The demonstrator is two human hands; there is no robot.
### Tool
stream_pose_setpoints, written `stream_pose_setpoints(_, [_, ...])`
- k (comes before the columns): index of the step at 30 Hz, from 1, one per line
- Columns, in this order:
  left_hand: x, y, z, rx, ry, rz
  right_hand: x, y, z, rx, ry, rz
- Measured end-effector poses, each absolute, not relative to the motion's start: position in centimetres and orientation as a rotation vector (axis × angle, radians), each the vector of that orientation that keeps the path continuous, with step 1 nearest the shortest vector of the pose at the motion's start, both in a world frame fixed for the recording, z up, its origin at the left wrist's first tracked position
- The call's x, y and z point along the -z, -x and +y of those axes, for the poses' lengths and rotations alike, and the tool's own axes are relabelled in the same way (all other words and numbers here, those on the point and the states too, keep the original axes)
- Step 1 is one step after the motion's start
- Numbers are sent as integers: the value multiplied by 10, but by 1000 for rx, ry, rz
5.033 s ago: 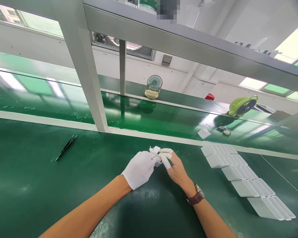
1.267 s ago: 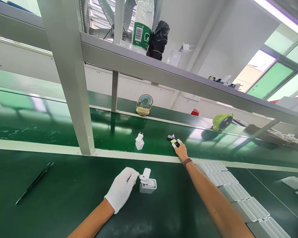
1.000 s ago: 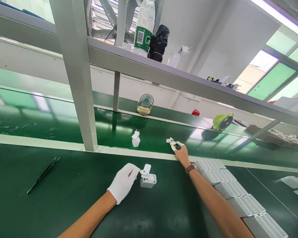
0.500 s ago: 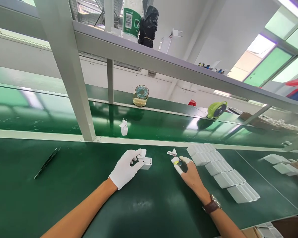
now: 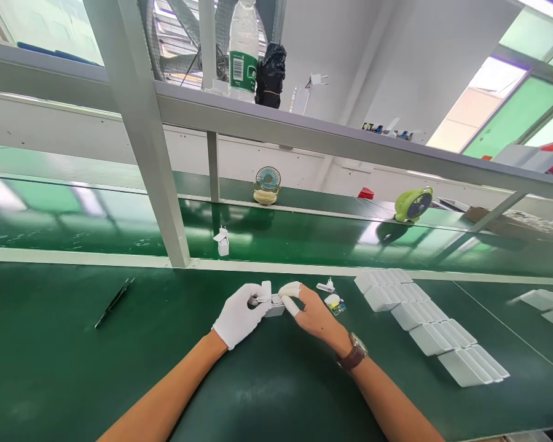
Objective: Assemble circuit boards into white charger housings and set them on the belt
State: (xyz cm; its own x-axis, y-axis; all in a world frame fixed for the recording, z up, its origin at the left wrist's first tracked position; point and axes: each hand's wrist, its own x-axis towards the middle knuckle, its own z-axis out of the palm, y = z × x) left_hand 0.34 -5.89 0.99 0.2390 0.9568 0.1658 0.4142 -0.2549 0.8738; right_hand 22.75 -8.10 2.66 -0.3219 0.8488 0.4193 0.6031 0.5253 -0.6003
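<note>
In front of me stands a small white open box (image 5: 274, 310), with a white flap-like piece (image 5: 266, 287) upright at its left side. My left hand (image 5: 240, 316), in a white glove, is closed on the box and this piece. Fingertip covers sit on the thumb and forefinger of my right hand (image 5: 312, 312), which pinch at the box's right top edge; what lies between those fingertips is hidden. Just beyond the right hand rests a small circuit board (image 5: 336, 307) with yellow and white parts. A white plug piece (image 5: 326, 286) lies behind it.
Rows of white cases (image 5: 435, 325) cover the table on the right. Black tweezers (image 5: 114, 303) lie at left. Behind the table's edge strip stands a white plug box (image 5: 223, 242); farther back are two small fans (image 5: 266, 184). A metal post (image 5: 142, 135) and shelf rise ahead.
My right hand has let go of the circuit board, leaving it on the table, and moved left to the white box. My left hand stays at the box. The view has shifted slightly.
</note>
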Motion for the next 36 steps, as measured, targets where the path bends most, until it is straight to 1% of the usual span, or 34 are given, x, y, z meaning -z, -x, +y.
stream_pose_setpoints(8, [-5, -5, -56, -896, -1740, 1153, -18, -227, -83, -469, 1185, -2002])
stream_pose_setpoints(14, [-2, -5, -55, -891, -1723, 1150, -17, -224, -82, -531, 1223, -2001])
stream_pose_setpoints(22, [-5, -7, -54, -886, -1718, 1165, -12, -221, -79, -516, 1208, -1986])
stream_pose_setpoints(29, [-6, -7, -55, -878, -1741, 1186, -14, -228, -75, -700, 1193, -1799])
stream_pose_setpoints(32, [-7, -7, -55, -862, -1741, 1205, -18, -232, -75, -676, 1213, -1752])
stream_pose_setpoints(36, [-9, -7, -55, -867, -1744, 1201, -18, -233, -78, -601, 1204, -1835])
